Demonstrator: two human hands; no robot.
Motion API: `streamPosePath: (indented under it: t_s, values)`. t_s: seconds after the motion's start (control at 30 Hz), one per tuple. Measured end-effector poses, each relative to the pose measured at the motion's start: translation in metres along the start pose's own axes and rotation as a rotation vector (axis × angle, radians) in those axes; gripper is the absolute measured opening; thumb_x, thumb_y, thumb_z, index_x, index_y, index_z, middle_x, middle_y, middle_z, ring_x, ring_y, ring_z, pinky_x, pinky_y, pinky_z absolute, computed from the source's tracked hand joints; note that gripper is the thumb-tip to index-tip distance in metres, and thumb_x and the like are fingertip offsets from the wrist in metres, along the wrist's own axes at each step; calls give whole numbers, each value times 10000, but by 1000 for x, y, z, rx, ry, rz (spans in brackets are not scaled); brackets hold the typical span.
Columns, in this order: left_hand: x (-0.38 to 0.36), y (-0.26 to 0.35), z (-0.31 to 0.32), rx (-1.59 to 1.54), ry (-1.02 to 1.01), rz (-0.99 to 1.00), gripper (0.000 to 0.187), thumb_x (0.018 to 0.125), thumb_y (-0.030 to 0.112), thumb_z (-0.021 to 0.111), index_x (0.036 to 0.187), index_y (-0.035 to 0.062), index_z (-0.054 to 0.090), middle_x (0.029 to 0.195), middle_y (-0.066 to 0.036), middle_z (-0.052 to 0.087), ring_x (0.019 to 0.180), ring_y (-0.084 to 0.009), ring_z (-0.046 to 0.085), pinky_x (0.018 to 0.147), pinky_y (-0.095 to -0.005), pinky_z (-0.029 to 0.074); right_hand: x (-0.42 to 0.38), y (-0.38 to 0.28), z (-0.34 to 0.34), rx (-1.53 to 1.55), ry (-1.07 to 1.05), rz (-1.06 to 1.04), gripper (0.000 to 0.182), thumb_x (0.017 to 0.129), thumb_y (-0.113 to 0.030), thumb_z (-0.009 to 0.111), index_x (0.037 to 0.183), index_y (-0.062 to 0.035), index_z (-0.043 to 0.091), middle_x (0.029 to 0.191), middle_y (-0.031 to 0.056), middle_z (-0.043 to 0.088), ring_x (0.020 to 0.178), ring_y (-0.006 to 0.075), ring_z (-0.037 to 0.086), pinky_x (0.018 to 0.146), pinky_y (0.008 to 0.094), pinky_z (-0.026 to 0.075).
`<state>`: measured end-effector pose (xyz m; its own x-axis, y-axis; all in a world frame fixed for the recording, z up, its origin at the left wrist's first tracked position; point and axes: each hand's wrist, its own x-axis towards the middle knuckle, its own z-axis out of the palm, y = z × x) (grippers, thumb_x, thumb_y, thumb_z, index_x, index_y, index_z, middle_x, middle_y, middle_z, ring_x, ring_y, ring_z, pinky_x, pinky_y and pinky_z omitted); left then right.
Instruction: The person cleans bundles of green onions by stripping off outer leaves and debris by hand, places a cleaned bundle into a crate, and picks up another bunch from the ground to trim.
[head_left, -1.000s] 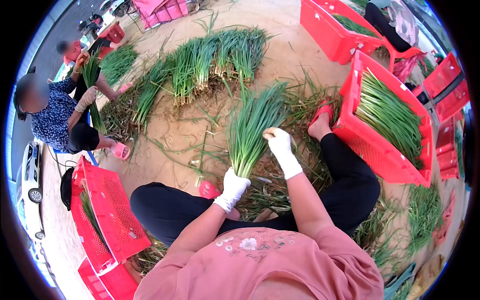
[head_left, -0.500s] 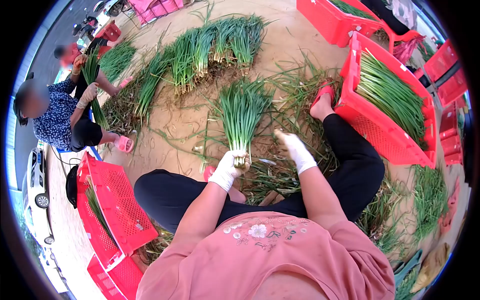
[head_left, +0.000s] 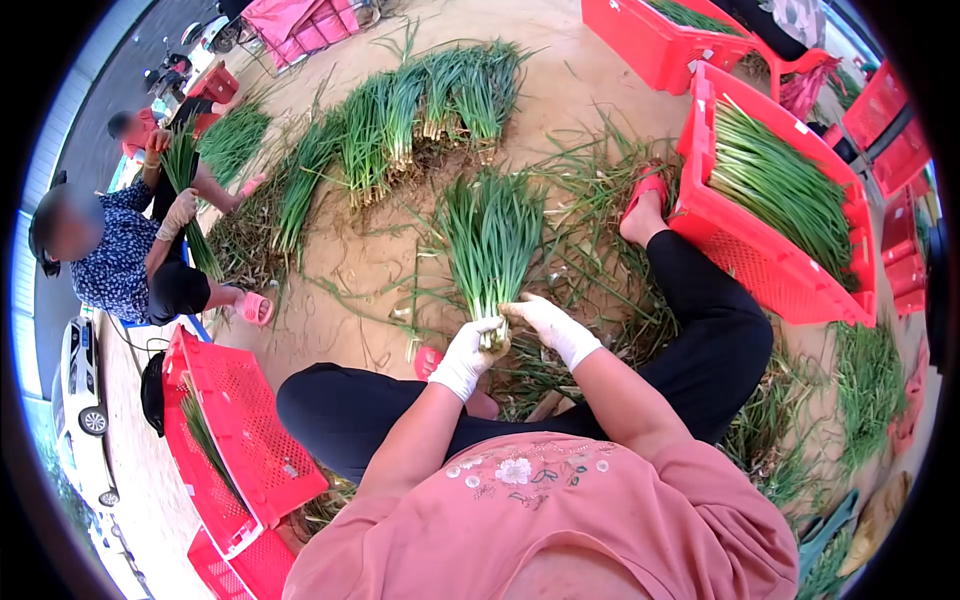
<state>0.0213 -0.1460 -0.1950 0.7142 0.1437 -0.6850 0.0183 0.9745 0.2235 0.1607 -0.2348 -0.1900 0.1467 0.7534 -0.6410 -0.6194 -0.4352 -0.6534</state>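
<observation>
My left hand [head_left: 470, 350], in a white glove, is closed around the pale stem ends of a bunch of chives [head_left: 490, 235]. The long green leaves fan out away from me, and the cut ends poke out of the fist. From the right, my right hand [head_left: 548, 325], also gloved in white, meets the same stems just above the left fist. Its fingertips are pressed together at the bunch's right side; what exactly they pinch is too small to tell.
Tied-looking bunches of chives [head_left: 400, 115] lie in an arc ahead. A red crate [head_left: 740, 250] full of chives stands right, another red crate [head_left: 250, 430] left. Loose leaves [head_left: 600, 200] litter the ground around my feet. A co-worker [head_left: 125, 240] sits at the left, holding chives.
My right hand has come in leftward from open air beside the bunch and now grips at its stems. The left hand keeps hold of the chives, slightly lower in view.
</observation>
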Motion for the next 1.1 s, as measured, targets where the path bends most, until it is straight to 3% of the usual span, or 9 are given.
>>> streamPosePath:
  t_s: [0.07,0.17,0.33,0.5,0.6,0.83,0.9,1.0,1.1]
  values:
    - [-4,0,5,82,66,17,194,773,41,586,964,20,554,795,-95,607,658,-223,593,559,-338,497,11,-3,-1,-759,523,-426,716,668,-315,725,1244,-23,417,1312,214,383,1221,327,359,995,397,309]
    - [-11,-3,12,274,105,120,202,730,3,599,930,22,573,778,-80,613,643,-198,595,570,-338,501,5,-33,11,-1063,618,-404,745,623,-327,729,1274,-149,415,1423,210,176,1329,370,127,1043,510,180]
    - [-26,-9,32,534,243,332,317,633,-58,615,942,11,590,785,-56,620,666,-185,601,595,-293,486,23,-44,2,-1384,667,-842,162,633,-134,641,793,-113,663,1233,162,475,1221,349,339,955,478,292]
    - [-15,-3,35,525,139,282,250,663,18,618,911,15,592,736,-70,616,586,-189,576,504,-309,464,15,-51,-27,-1131,864,-1160,32,566,-76,649,590,-93,636,993,53,607,1036,277,504,833,417,399]
    - [-7,2,29,384,110,100,242,672,37,618,911,7,589,742,-75,620,581,-192,575,485,-308,460,4,-54,-28,-1126,679,-1077,19,573,-67,639,583,-74,623,950,61,607,942,246,545,763,379,443]
    - [-2,10,12,374,149,106,205,665,39,606,864,-10,607,734,-86,631,591,-188,578,483,-309,462,-6,-58,-98,-664,1021,-849,90,726,-102,615,725,-18,646,812,159,607,733,275,585,687,332,468]
    - [-3,5,18,458,257,192,212,630,5,630,840,-11,610,727,-82,626,602,-184,587,500,-304,469,-18,-56,-84,-425,833,-368,411,817,-284,613,1060,43,559,1046,192,590,911,272,584,763,341,466]
    - [-6,-8,37,602,293,308,254,595,-31,662,842,-3,608,708,-73,614,627,-180,597,535,-317,486,-37,-32,-23,37,242,90,1084,684,-534,694,1368,43,82,1340,252,323,1208,428,352,892,567,378]
    - [-7,-15,39,759,192,247,289,648,36,692,923,43,607,793,-58,623,687,-197,604,626,-416,510,-6,1,-11,-24,187,10,726,710,-370,720,1210,31,380,1170,189,487,1065,296,480,805,465,424]
